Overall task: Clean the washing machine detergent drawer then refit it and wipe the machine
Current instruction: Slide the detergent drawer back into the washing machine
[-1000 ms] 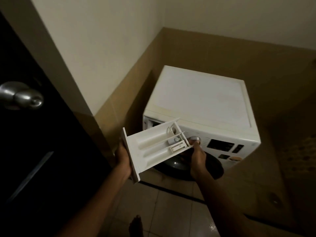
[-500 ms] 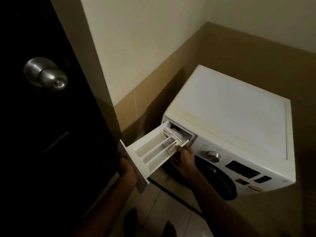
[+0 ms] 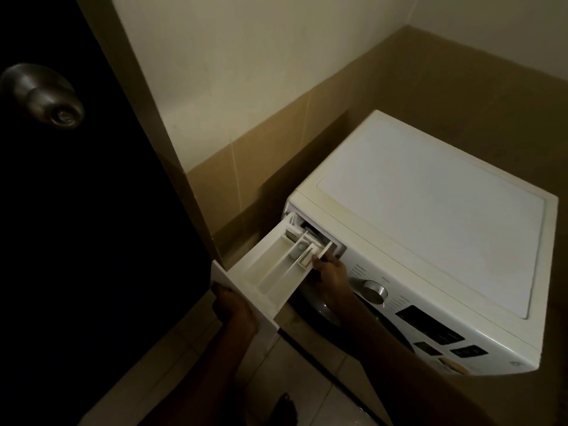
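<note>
Now gripping the detergent drawer (image 3: 270, 272) at both ends: left hand (image 3: 233, 309) curled round the lower edge of its front panel, right hand (image 3: 330, 272) pinching the drawer's right wall close to the machine. Rear end of the drawer just inside the slot (image 3: 310, 226) at the upper left of the white washing machine (image 3: 430, 210), most of its length sticking out towards the dark door (image 3: 76, 241), compartments facing up. Round silver dial (image 3: 373, 292) just beyond the right wrist, dark display panel (image 3: 430, 329) further right. Fine grey print around the dial and marks on the panel, all too blurred to read. Small orange-tinted sticker (image 3: 451, 365) at the front's far corner, likewise unreadable. Metal knob (image 3: 43, 96) on the door, well apart from the drawer. Pale tiled floor (image 3: 307, 364) underneath.
</note>
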